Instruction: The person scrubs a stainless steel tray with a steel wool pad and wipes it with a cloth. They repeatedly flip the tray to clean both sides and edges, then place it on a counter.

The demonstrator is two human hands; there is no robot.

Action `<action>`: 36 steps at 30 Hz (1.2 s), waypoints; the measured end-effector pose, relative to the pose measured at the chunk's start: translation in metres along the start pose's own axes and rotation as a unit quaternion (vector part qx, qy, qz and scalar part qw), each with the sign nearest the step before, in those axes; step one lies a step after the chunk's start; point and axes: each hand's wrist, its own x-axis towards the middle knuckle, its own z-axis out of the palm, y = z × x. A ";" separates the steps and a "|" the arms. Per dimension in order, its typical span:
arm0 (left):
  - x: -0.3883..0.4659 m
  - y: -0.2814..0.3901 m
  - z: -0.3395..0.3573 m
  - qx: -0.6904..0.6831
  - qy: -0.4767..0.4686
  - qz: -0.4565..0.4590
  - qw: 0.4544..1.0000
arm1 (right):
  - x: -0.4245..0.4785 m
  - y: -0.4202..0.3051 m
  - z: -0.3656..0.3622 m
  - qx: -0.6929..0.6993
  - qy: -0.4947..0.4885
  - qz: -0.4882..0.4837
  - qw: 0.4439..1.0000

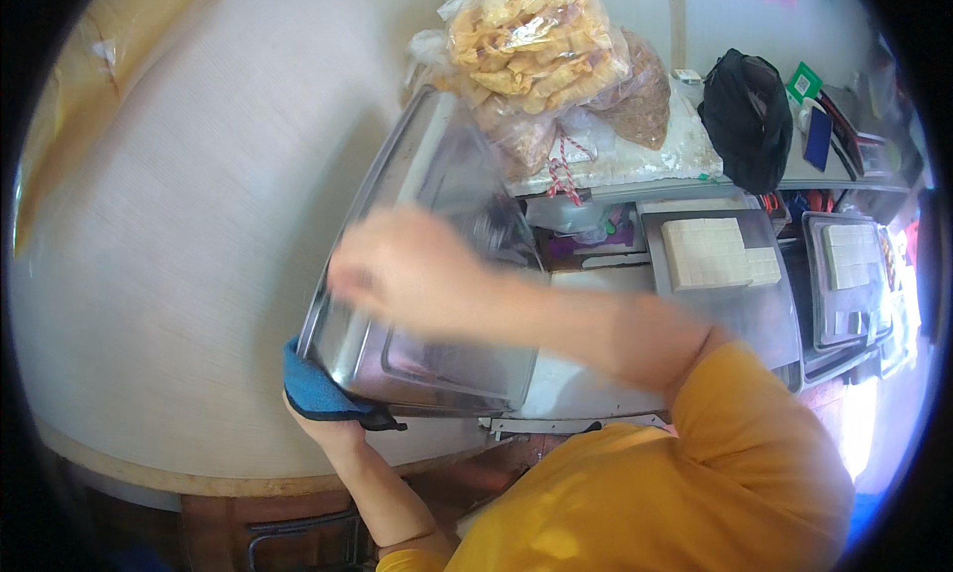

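Observation:
A rectangular stainless steel tray (pixel 461 356) is tilted up on its side in front of me, its underside facing me. My left hand (pixel 327 423) grips the tray's near lower corner through a blue cloth (pixel 316 386) with a dark edging; its fingers are mostly hidden by the cloth and tray. My right hand (pixel 406 270) is blurred by motion and passes across the tray near its left rim. Its fingers look curled, but whether they touch the rim or hold something cannot be made out.
Clear bags of yellow dried food (pixel 536 44) sit on a shelf behind the tray, near a black bag (pixel 748 122). On the right, white blocks (pixel 703 252) lie on a metal tray (pixel 730 311), with another tray of blocks (pixel 849 256) beyond. A pale wall (pixel 164 259) stands left.

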 end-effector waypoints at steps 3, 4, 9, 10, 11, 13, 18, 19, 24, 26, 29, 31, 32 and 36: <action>0.000 0.010 0.010 -0.059 0.050 -0.059 0.995 | 0.046 0.103 -0.032 -0.082 0.070 0.172 0.979; -0.001 0.010 0.013 -0.056 0.057 -0.050 0.996 | 0.059 0.139 -0.045 -0.041 0.089 0.240 0.966; -0.001 0.003 0.010 -0.051 0.075 -0.072 0.993 | 0.035 0.165 -0.044 0.092 0.168 0.232 0.954; -0.003 0.006 0.011 -0.062 0.078 -0.047 0.994 | 0.022 0.143 -0.033 0.088 0.148 0.177 0.969; -0.006 0.009 0.011 -0.057 0.076 -0.049 0.994 | 0.012 0.118 -0.024 0.085 0.128 0.120 0.981; -0.008 0.011 0.014 -0.055 0.061 -0.051 0.995 | 0.002 0.082 -0.031 0.083 0.070 0.038 0.993; -0.013 0.040 -0.006 0.074 -0.070 -0.028 0.994 | 0.039 0.155 -0.067 0.071 0.090 0.218 0.969; -0.013 0.054 -0.014 0.083 -0.128 -0.026 0.988 | 0.042 0.152 -0.078 0.042 0.055 0.224 0.972; 0.016 0.102 0.050 0.357 -0.218 0.039 0.908 | 0.025 0.129 -0.089 -0.018 0.039 0.106 0.993; 0.020 0.107 0.058 0.390 -0.218 0.045 0.893 | 0.009 0.093 -0.085 0.030 -0.008 0.073 0.997; 0.005 0.107 0.046 0.348 -0.171 0.035 0.921 | 0.031 0.116 -0.090 -0.028 0.012 0.134 0.991; 0.006 0.111 0.047 0.376 -0.172 0.034 0.910 | 0.035 0.110 -0.089 -0.026 -0.007 0.116 0.993; 0.004 0.109 0.045 0.387 -0.171 0.046 0.905 | 0.026 0.090 -0.082 -0.042 -0.017 0.063 0.997; 0.011 0.110 0.051 0.373 -0.189 0.009 0.909 | 0.039 0.114 -0.100 -0.078 -0.023 0.133 0.988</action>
